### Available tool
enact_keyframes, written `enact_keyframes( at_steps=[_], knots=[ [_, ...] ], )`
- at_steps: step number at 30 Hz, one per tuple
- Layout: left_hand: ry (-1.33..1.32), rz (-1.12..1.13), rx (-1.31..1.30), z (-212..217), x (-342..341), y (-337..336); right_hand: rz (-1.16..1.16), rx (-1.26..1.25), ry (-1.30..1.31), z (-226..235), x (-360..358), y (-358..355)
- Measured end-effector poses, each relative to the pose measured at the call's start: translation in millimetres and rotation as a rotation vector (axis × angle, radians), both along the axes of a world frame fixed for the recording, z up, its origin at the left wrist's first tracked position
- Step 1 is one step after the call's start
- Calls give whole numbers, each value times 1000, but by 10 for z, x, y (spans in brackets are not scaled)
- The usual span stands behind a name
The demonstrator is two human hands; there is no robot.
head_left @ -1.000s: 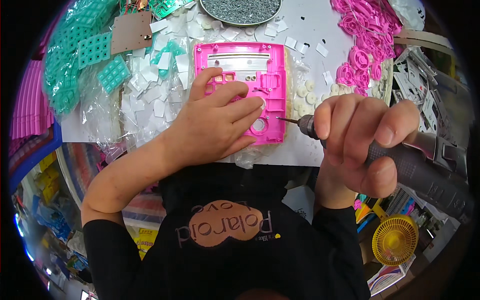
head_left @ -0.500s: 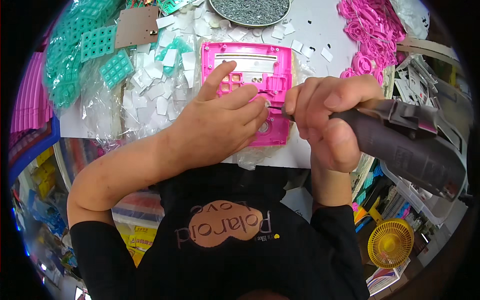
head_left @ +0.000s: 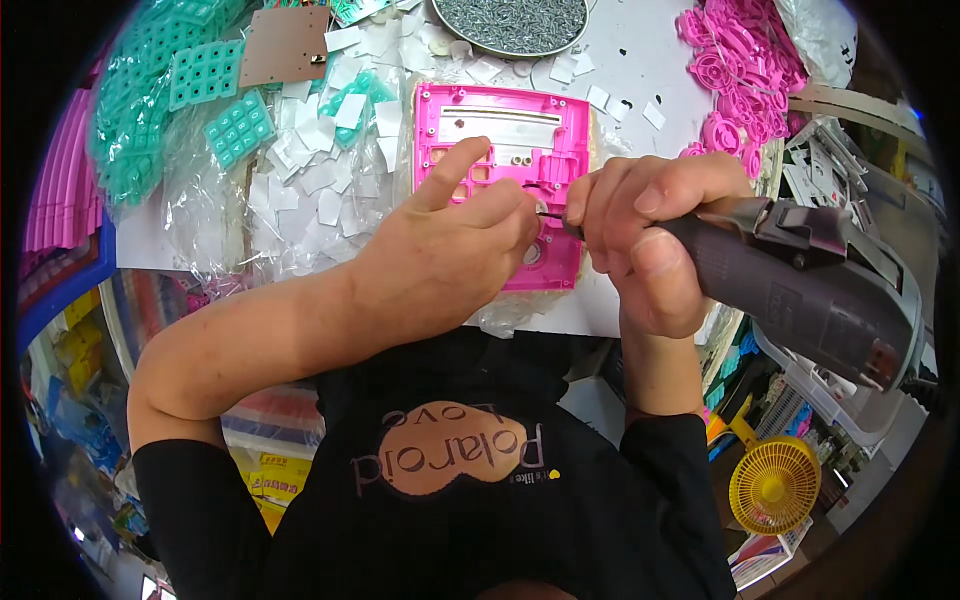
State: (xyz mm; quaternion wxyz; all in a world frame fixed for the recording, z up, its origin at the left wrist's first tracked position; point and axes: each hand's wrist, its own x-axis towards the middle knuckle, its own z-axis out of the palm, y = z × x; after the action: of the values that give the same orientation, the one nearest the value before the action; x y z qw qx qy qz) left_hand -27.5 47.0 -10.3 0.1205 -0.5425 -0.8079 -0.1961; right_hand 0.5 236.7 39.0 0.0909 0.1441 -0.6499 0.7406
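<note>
A pink plastic housing lies open side up on the worktable, its molded compartments showing. My right hand grips a dark electric screwdriver, its thin bit pointing left to the middle of the housing. Over the housing's left half, my left hand has its fingertips bunched beside the bit, while the index finger sticks out toward the far side. What those fingertips pinch, if anything, is hidden behind the knuckles. Beside the fingers a round socket shows in the housing.
A round dish of small screws stands at the far edge. Teal rubber keypads, a brown board and scattered white squares lie to the left. Pink plastic parts are heaped at the far right, and a yellow fan sits lower right.
The whole scene has shifted slightly in the view. My left fingers have curled closer together by the bit, and the screwdriver has tilted a little. It stays in my right hand.
</note>
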Motion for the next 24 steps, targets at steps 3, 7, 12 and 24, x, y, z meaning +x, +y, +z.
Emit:
enact_keyframes(
  at_steps=[3, 7, 12, 24],
  knots=[
    [-54, -32, 37, 12, -28, -10, 13, 8, -14, -4, -2, -12],
    [-61, -48, -10, -3, -29, -18, 35, 138, -13, -66, -10, -10],
    [-103, -87, -3, 1, -56, -61, 71, 290, 26, -127, -19, -9],
    [-185, 180, 148, 164, -531, -640, -133, -77, 127, 452, -141, 738]
  ],
)
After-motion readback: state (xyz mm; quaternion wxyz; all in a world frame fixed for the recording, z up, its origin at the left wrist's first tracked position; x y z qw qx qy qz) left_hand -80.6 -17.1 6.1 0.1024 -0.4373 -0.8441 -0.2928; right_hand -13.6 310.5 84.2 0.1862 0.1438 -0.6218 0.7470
